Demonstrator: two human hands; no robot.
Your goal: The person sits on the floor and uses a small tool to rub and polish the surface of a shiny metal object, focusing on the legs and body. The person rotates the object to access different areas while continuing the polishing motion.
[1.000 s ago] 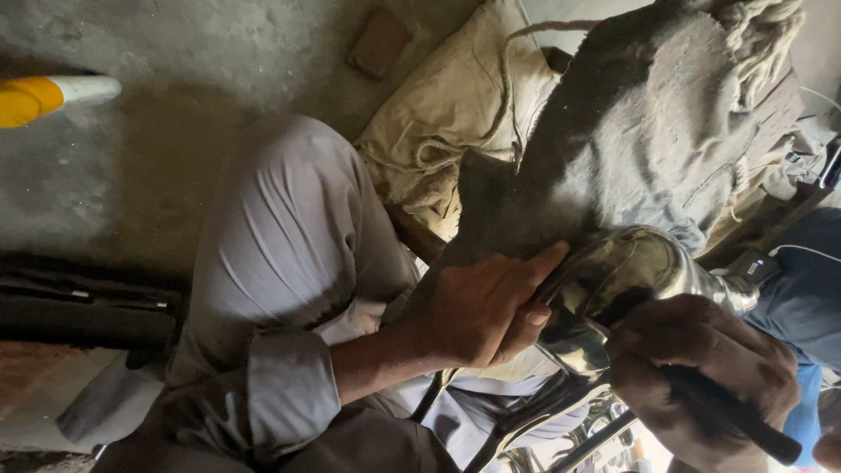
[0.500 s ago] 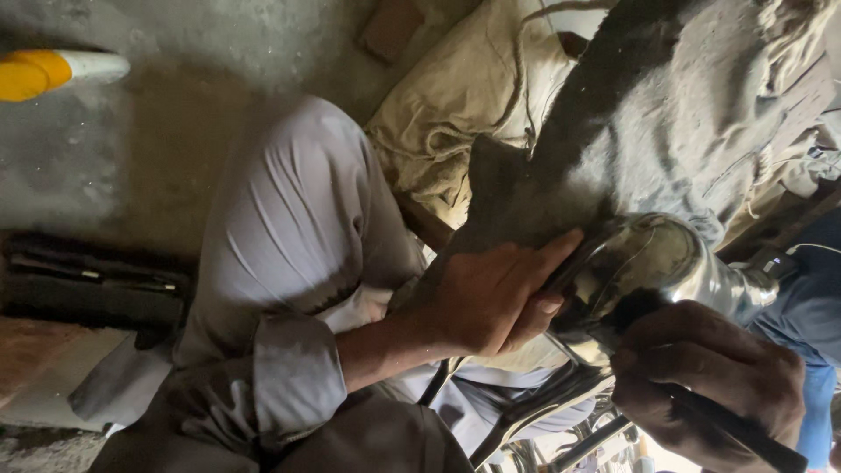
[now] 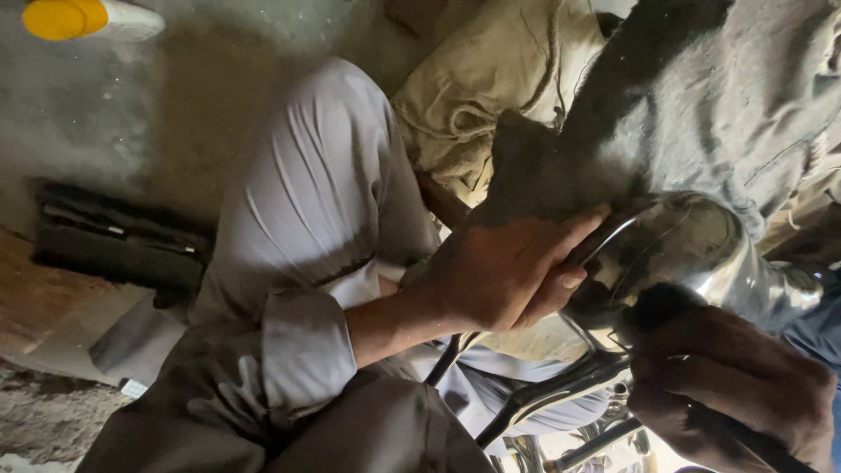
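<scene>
Left hand [image 3: 504,271]: flat against chrome housing [image 3: 674,254], not clasping; right hand [image 3: 727,390]: fist closed round dark tool handle [image 3: 753,442]
Housing: likely stiff, slick, dentable; steady it by the rim

yellow-capped bottle [image 3: 88,17], black tool roll [image 3: 118,245], burlap sack [image 3: 491,88]

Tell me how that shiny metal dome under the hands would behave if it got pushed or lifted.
The shiny metal dome looks polished and mirror-smooth, so it is probably slippery. The left hand lies flat against its rim, which may be steadying it. Being rounded, it would likely rock or roll if set down loose. It appears rigid, not floppy like the cloth draped over it.
</scene>
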